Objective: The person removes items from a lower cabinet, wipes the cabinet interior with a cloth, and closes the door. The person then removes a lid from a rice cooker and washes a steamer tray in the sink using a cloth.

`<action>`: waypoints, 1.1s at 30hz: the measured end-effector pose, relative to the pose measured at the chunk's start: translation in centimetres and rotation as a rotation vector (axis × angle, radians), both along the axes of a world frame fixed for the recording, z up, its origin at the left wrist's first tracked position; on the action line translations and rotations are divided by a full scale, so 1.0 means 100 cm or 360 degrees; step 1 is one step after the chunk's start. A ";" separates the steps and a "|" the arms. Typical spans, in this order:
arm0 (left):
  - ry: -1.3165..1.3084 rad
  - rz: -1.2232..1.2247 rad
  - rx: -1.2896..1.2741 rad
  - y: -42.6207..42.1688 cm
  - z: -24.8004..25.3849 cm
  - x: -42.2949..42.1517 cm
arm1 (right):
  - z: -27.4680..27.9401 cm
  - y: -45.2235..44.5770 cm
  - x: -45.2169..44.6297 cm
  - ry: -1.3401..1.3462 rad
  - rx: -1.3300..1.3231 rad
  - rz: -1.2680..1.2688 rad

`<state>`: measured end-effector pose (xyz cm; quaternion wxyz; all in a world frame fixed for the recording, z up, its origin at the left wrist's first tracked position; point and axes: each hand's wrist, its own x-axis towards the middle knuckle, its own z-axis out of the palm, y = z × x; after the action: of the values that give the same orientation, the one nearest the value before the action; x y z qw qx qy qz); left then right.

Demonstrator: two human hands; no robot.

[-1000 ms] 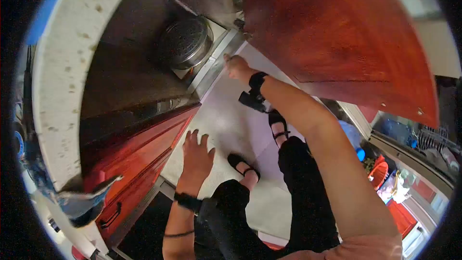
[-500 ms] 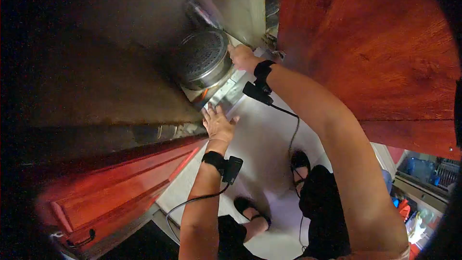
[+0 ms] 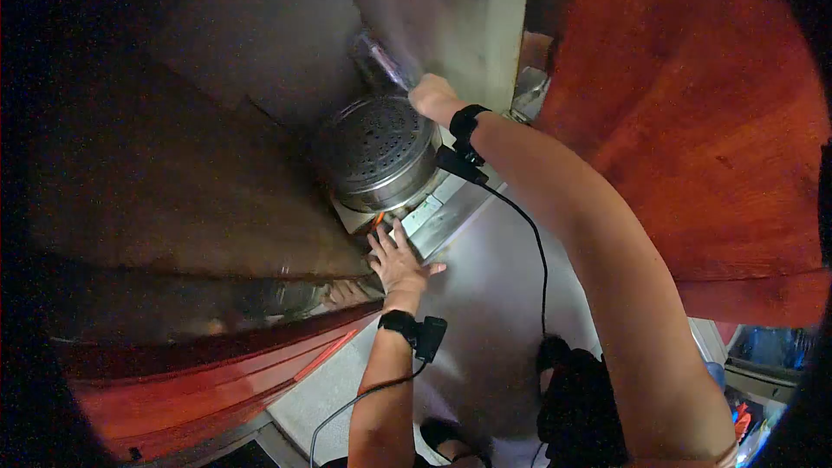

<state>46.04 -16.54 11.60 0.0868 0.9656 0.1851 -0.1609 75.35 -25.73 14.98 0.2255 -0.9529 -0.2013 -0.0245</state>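
A round metal steamer pot (image 3: pixel 381 143) with a perforated top sits inside a dark low cabinet. My right hand (image 3: pixel 432 95) is at its far right rim, fingers curled in. A shiny, purplish clear object (image 3: pixel 381 62) lies just beyond those fingers; whether they grip it is hidden. My left hand (image 3: pixel 399 267) is spread open at the cabinet's front edge, below the pot, with its fingertips near a small orange item (image 3: pixel 379 218). Black straps with small devices and cables are on both wrists.
A red wooden door (image 3: pixel 693 121) stands at the right, and red panels (image 3: pixel 199 394) run along the lower left. A pale panel (image 3: pixel 494 35) borders the opening. Pale floor (image 3: pixel 485 312) and my feet show below. Shelves with containers (image 3: pixel 767 347) are at the far right.
My right hand has moved from the pot's right side to beyond its far rim, toward the shiny object. The view has shifted, so the pot and left hand appear lower.
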 end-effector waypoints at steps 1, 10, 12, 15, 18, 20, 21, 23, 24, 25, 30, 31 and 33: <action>-0.0068 -0.0012 0.0012 -0.005 -0.003 -0.004 | 0.019 -0.004 -0.013 0.0206 0.0201 -0.0231; -0.0310 -0.0008 0.0068 -0.019 -0.022 -0.019 | 0.026 0.007 -0.005 0.0298 0.0345 -0.0340; -0.0268 0.0004 0.0064 -0.017 -0.014 -0.018 | 0.028 0.024 0.007 0.0169 0.0255 -0.0214; -0.0162 0.0019 0.0085 -0.015 -0.009 -0.012 | 0.016 0.046 0.040 -0.0092 0.0123 0.0090; -0.0131 -0.0012 0.0193 -0.020 -0.017 -0.013 | -0.015 0.071 0.073 -0.0645 -0.0061 0.0279; -0.0102 0.0000 0.0176 -0.023 -0.021 -0.014 | -0.029 0.092 0.100 -0.0643 -0.0149 0.0128; -0.0097 -0.0016 0.0177 -0.023 -0.021 -0.014 | -0.033 0.097 0.108 -0.0683 -0.0173 0.0139; -0.0086 -0.0049 0.0177 -0.023 -0.019 -0.015 | -0.026 0.092 0.116 -0.0807 -0.0199 0.0245; -0.0045 -0.0047 0.0165 -0.023 -0.015 -0.016 | -0.022 0.085 0.115 -0.0889 -0.0223 0.0316; -0.0035 -0.0051 0.0168 -0.023 -0.012 -0.016 | -0.021 0.080 0.116 -0.0974 -0.0247 0.0384; -0.0016 -0.0071 0.0188 -0.023 -0.006 -0.018 | -0.051 0.109 0.164 -0.0734 0.0005 0.0121; 0.0004 -0.0077 0.0200 -0.025 -0.006 -0.018 | -0.051 0.115 0.162 -0.0584 0.0161 -0.0001; 0.0045 -0.0088 0.0224 -0.027 -0.006 -0.021 | -0.022 0.102 0.130 -0.0338 0.0348 -0.0113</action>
<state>43.95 -19.25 11.01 0.0116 0.9717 0.1703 -0.1633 88.34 -15.50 12.74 0.3043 -0.9213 -0.1862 -0.1550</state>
